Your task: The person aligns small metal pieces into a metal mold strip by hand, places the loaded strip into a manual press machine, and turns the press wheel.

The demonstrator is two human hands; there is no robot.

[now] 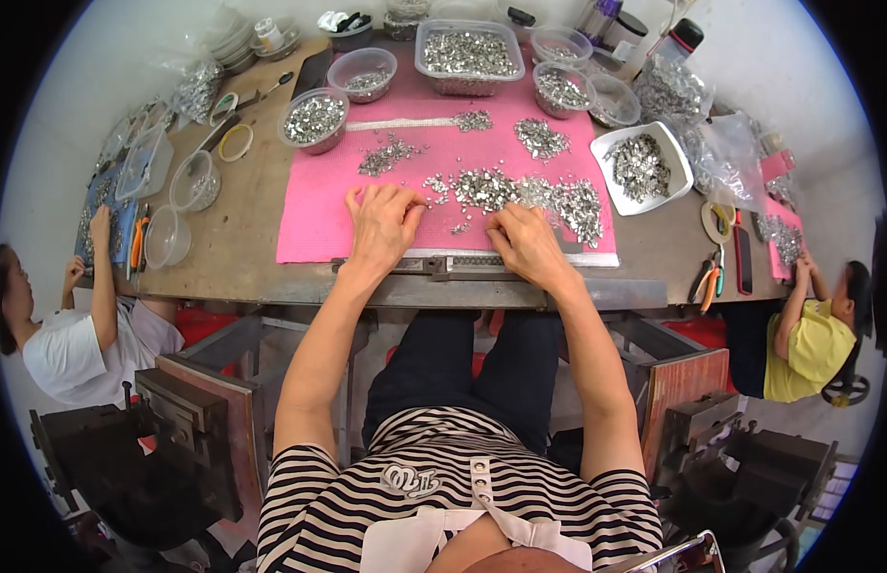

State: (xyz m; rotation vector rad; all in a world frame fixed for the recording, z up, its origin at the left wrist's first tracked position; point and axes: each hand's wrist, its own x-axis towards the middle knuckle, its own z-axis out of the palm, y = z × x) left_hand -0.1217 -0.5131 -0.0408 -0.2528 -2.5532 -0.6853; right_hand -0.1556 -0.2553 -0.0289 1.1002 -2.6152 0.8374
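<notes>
My left hand rests palm down over the pink mat, its fingers bent and the thumb and forefinger drawn together. What those fingertips hold, if anything, is too small to tell. Opposite it, my right hand pinches at the near side of a pile of small silvery metal pieces; its fingertips hide whatever lies between them. Below and between both hands, a narrow metal rail with a row of small parts in it runs along the mat's front edge. A second heap lies right of my right hand.
Round clear tubs and a rectangular tub of metal pieces stand at the back. A white tray sits right, near pliers and a phone. Co-workers sit at left and right.
</notes>
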